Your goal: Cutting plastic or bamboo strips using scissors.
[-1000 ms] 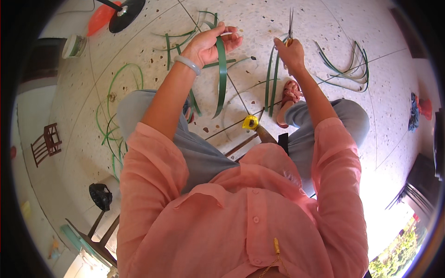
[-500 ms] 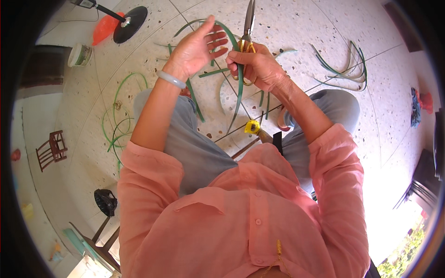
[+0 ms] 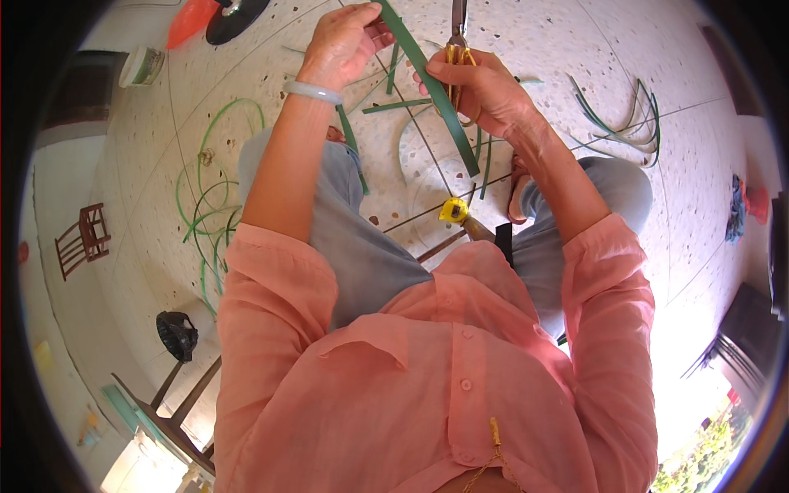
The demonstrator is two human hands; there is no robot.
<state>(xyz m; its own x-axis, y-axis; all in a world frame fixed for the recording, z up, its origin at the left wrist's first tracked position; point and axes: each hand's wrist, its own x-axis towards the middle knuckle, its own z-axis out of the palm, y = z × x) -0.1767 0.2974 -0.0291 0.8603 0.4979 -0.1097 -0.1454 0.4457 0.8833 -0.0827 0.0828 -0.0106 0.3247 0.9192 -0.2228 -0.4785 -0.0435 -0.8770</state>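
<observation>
A long flat green strip (image 3: 451, 123) stretches slantwise between my hands, its lower end hanging free over the floor. My left hand (image 3: 349, 45), with a pale bangle at the wrist, pinches the upper part of the strip between thumb and fingers. My right hand (image 3: 486, 89) is closed round the gold handles of a pair of scissors (image 3: 459, 34), blades pointing away from me, while its thumb presses on the strip. Whether the blades are fully closed cannot be seen. Beneath my hands lie several cut green strips (image 3: 396, 106).
A yellow tape measure (image 3: 452, 209) lies between my legs. Thin green strips lie coiled (image 3: 205, 222) on the left, and more curved strips (image 3: 656, 123) are to the right. Farther off are a white bucket (image 3: 141, 67), a black round base (image 3: 238, 20) and a small wooden chair (image 3: 85, 238).
My left hand has gone from spread fingers to pinching the strip and moved up and away. The strip, curved before, is now straighter. My right hand has shifted slightly right with the scissors.
</observation>
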